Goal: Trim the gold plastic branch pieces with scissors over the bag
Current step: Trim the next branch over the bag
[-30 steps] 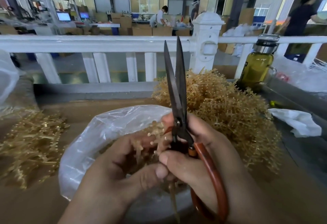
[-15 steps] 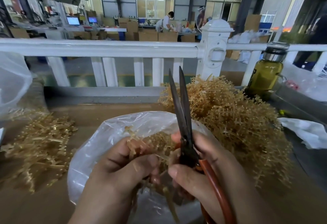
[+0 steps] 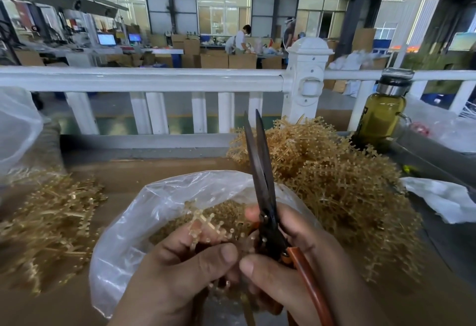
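The left hand (image 3: 180,269) pinches a gold branch (image 3: 203,225) between curled fingers and thumb, just above the open bag (image 3: 154,209) on the desk (image 3: 154,171). The right hand (image 3: 304,261) grips the scissors (image 3: 260,171) by their orange handles, with the blades upright and the tips slightly apart, just beside the branch. A large pile (image 3: 334,184) of gold pieces lies right of the bag, near a bottle (image 3: 378,117) — a smaller pile (image 3: 51,217) lies left.

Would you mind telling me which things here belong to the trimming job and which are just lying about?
In the job:
scissors, held in the right hand
gold branch piece, gripped by the left hand
clear bag beneath both hands
right branch pile
left branch pile

Lying about:
bottle
white railing
crumpled white plastic
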A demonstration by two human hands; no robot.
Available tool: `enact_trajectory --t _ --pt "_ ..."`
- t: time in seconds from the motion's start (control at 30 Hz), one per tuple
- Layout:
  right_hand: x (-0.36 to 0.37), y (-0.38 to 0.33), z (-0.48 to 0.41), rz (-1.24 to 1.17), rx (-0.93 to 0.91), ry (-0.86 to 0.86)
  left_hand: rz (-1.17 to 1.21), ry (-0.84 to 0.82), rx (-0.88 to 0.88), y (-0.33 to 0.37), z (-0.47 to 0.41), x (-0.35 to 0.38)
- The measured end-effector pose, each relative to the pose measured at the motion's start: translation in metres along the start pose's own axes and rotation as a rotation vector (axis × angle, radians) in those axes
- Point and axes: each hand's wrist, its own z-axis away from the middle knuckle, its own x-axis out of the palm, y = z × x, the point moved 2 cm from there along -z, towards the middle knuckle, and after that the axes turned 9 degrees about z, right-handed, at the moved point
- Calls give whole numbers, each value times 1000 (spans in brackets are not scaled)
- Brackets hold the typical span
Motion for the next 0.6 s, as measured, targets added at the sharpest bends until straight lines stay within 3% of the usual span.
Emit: enact_trajectory --t 0.2,0.6 --pt "3 1 1 75 -12 66 -27 120 11 -1 -2 -6" --pt "5 3 -2 62 38 51 -124 135 106 -7 -9 -9"
